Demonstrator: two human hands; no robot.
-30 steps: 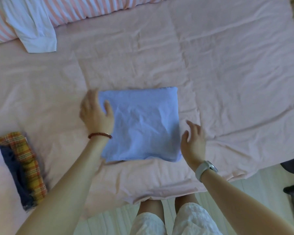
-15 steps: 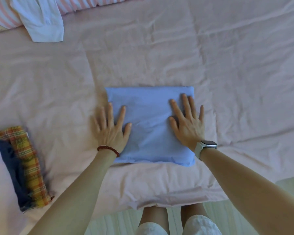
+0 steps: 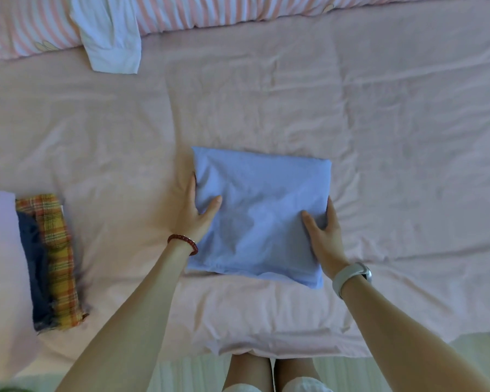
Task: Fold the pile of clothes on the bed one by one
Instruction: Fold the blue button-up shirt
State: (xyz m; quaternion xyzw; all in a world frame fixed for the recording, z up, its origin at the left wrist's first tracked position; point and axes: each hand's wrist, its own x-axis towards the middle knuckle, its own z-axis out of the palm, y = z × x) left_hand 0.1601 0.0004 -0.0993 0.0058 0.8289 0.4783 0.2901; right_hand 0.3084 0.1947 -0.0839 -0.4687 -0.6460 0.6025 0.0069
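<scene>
A light blue garment [image 3: 260, 213], folded into a rectangle, lies on the pink bed sheet [image 3: 379, 137] near the front edge. My left hand [image 3: 194, 213] grips its left side, thumb on top and fingers tucked under the edge. My right hand [image 3: 324, 236] grips its right side the same way, thumb on the cloth and fingers hidden below. A white garment [image 3: 111, 38] hangs over the striped bedding at the back left.
A stack of folded clothes lies at the left: a plaid piece [image 3: 58, 256], a dark blue one [image 3: 36, 270] and a pale pink one [image 3: 0, 273]. A pink-striped duvet [image 3: 238, 9] runs along the back. The bed's front edge [image 3: 266, 352] is by my legs.
Both hands were flat on top of the blue garment pressing it. They have slid out to its left and right sides and now grip the edges.
</scene>
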